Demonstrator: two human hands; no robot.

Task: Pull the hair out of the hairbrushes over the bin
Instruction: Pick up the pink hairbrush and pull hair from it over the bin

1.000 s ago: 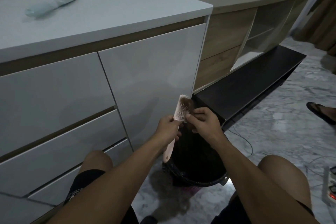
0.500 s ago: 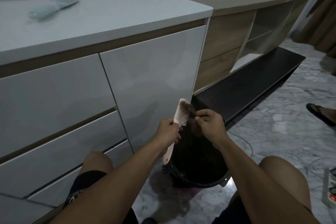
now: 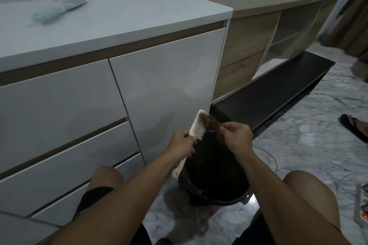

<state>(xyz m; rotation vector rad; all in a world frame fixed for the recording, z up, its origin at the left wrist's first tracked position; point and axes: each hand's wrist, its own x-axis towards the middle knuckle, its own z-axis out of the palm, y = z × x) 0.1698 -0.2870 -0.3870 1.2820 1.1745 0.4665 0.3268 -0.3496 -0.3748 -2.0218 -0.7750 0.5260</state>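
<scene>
Pink hairbrush (image 3: 197, 127): handle is gripped by the closed left hand (image 3: 180, 145), bristles turned toward right hand (image 3: 237, 137). Brown hair (image 3: 212, 122): pinched between right fingertips, beside the bristles. Black-lined bin (image 3: 215, 197): below both hands.

Tight gap over the bin (image 3: 214, 195), cabinet close ahead

My left hand (image 3: 180, 146) and right hand (image 3: 237, 138) hang above the bin's open mouth, and the air straight down into it is free. Just beyond the bin the white cabinet door (image 3: 165, 83) blocks any forward reach. On the bin's far right the low black shelf (image 3: 268, 97) juts out. My knees flank the bin on both sides; bare marble floor (image 3: 310, 145) lies open to its right, crossed by a thin cable (image 3: 268, 155).
</scene>
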